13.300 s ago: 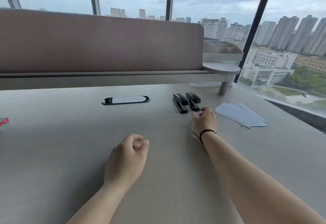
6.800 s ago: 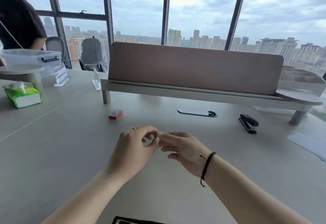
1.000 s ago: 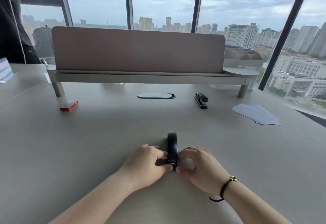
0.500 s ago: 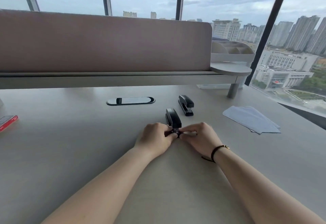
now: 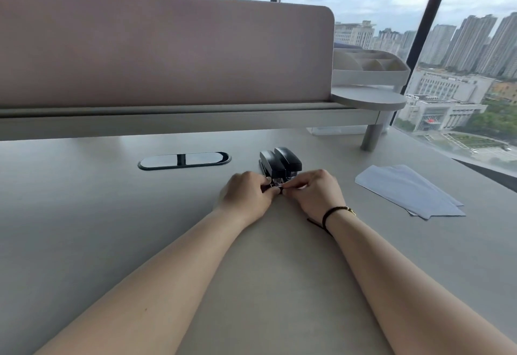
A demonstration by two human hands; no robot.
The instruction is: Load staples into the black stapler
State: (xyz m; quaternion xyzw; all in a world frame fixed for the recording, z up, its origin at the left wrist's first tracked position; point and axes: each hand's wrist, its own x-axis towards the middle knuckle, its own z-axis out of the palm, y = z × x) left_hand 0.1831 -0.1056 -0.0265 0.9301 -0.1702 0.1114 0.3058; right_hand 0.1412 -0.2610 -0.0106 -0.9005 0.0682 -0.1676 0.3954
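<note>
Far left on the pale grey desk top (image 5: pixel 84 228) sits an oval black-rimmed cable port w/ glossy cover (image 5: pixel 184 160), well clear of the work. Next, the left hand (image 5: pixel 246 196), fingers curled and pressed together, tips pinching the near end of the left black plastic stapler (image 5: pixel 270 165). That stapler lies closed-looking, just beside (maybe touching) a second black stapler (image 5: pixel 289 159) on its right. Right hand (image 5: pixel 314 192), black cord bracelet at the wrist, mirrors the left: fingertips bunched at the same near end, meeting the left tips. Whether any staples are pinched there, can't tell; too small. Further right, a loose fan of pale blue paper sheets (image 5: pixel 408 191). Risks, as I judge: the two staplers sit so close that a nudge shoves the neighbour; both hands crowd one small spot, so a staple strip could snap or drop unseen; loading unconfirmed.
</note>
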